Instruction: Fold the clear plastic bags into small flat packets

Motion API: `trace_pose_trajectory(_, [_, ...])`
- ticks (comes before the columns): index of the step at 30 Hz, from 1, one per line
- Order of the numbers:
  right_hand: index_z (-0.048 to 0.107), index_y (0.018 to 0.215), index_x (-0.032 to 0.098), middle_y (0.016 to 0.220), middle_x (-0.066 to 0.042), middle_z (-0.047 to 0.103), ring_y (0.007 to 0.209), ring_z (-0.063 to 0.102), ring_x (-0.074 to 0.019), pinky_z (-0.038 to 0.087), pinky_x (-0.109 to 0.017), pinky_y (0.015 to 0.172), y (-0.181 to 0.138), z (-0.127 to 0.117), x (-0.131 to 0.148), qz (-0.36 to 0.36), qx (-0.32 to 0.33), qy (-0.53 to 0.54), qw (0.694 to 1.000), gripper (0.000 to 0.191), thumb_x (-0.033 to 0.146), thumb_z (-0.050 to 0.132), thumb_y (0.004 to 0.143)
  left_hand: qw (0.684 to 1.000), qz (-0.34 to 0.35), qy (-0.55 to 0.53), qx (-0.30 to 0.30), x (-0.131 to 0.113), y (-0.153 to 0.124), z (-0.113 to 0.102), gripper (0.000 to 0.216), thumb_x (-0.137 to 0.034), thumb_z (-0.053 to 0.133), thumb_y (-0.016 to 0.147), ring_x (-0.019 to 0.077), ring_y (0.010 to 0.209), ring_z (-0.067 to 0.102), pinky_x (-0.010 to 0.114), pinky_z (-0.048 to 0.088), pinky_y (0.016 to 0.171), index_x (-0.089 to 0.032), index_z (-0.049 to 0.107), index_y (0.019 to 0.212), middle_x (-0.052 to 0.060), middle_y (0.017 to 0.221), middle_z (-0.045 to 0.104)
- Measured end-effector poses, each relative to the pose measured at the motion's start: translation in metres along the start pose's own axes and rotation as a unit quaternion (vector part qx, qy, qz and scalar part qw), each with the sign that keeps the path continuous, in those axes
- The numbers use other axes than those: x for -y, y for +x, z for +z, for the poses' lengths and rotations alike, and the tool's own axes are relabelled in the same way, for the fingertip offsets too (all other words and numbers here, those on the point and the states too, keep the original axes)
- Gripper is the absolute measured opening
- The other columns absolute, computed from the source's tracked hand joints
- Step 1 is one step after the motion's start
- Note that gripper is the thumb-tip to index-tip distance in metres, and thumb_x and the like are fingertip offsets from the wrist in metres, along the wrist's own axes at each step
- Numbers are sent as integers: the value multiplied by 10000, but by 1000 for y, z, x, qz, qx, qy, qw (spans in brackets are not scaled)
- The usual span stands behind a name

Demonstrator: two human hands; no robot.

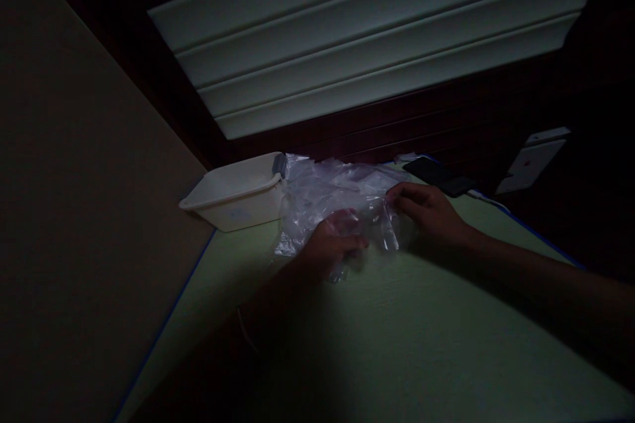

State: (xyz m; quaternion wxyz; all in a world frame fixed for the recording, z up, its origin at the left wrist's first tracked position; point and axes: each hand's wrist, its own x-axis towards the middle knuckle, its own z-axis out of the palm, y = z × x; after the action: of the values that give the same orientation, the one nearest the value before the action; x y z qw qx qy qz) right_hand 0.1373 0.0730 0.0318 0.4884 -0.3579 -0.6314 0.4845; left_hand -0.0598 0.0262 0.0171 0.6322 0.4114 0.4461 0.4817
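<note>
A clear plastic bag (389, 228) is stretched between my two hands above the table. My right hand (429, 208) pinches its upper right edge between thumb and fingers. My left hand (332, 241) is closed on the bag's left side, its thumb pointing right and its fingers partly covered by the see-through film; motion smears this hand a little. Just behind both hands lies a loose heap of clear plastic bags (317, 185), crumpled and shiny. How many bags are in the heap I cannot tell.
A cream plastic bin (243, 201) with a grey clip stands left of the heap, by the wall. At the back right lie a dark flat object (436, 175) and a white cable (489, 200). The pale green tabletop (397, 344) has blue edges. Louvred panels (347, 46) rise behind.
</note>
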Motion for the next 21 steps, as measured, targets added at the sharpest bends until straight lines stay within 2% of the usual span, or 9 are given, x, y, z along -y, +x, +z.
trace_pose_trajectory(5, [606,738,185,620,13,579,543,523,-124,415,-261,522,7,-3,-6,28,-3,20,999,100,280,633,755,990,-40,77,111,-9,-6,-5,652,-84,792,551,93,620,596,186,392,471,-218,594,1158,86,1145,635])
trace_pose_trajectory(9, [592,745,188,548,30,540,437,476,-104,369,-239,425,8,-4,-6,86,18,22,996,111,291,625,770,973,-92,114,180,-21,-12,-11,673,-89,806,549,124,695,620,196,444,520,-208,596,1177,101,1154,636])
trace_pose_trajectory(11, [586,729,186,525,39,523,397,445,-91,326,-226,390,6,-4,-6,86,48,-7,995,140,310,612,789,961,-107,150,204,-28,-15,-14,722,-110,817,553,114,653,607,196,437,507,-214,567,1223,94,1119,650])
trace_pose_trajectory(13, [582,735,186,517,46,509,378,421,-85,299,-221,375,3,-4,-6,64,91,-49,993,176,341,586,818,949,-113,207,211,-33,-17,-15,657,-201,808,617,98,557,568,201,409,475,-202,562,1227,70,973,683])
trace_pose_trajectory(15, [589,742,183,521,44,510,385,423,-89,310,-226,391,1,-5,-6,34,128,-109,985,183,337,559,835,939,-103,279,170,-37,-18,-16,546,-339,764,699,104,475,524,213,375,446,-171,582,1186,30,735,671])
trace_pose_trajectory(17, [613,757,175,539,29,538,421,455,-103,340,-237,436,0,-5,-6,-3,153,-181,972,167,301,540,839,935,-59,339,89,-37,-16,-16,541,-432,740,716,129,463,520,228,366,447,-152,592,1154,6,603,624])
trace_pose_trajectory(19, [642,782,168,594,0,597,488,513,-124,370,-251,496,0,-5,-6,-41,165,-248,954,159,266,529,836,929,-1,369,5,-34,-13,-16,591,-453,768,676,153,527,557,246,398,494,-145,586,1147,24,658,641])
trace_pose_trajectory(21, [661,822,165,666,-26,644,561,559,-145,389,-261,549,0,-6,-5,-69,181,-295,936,165,255,523,840,922,43,383,-49,-31,-10,-17,651,-452,779,660,178,630,591,273,439,581,-142,557,1187,61,809,665])
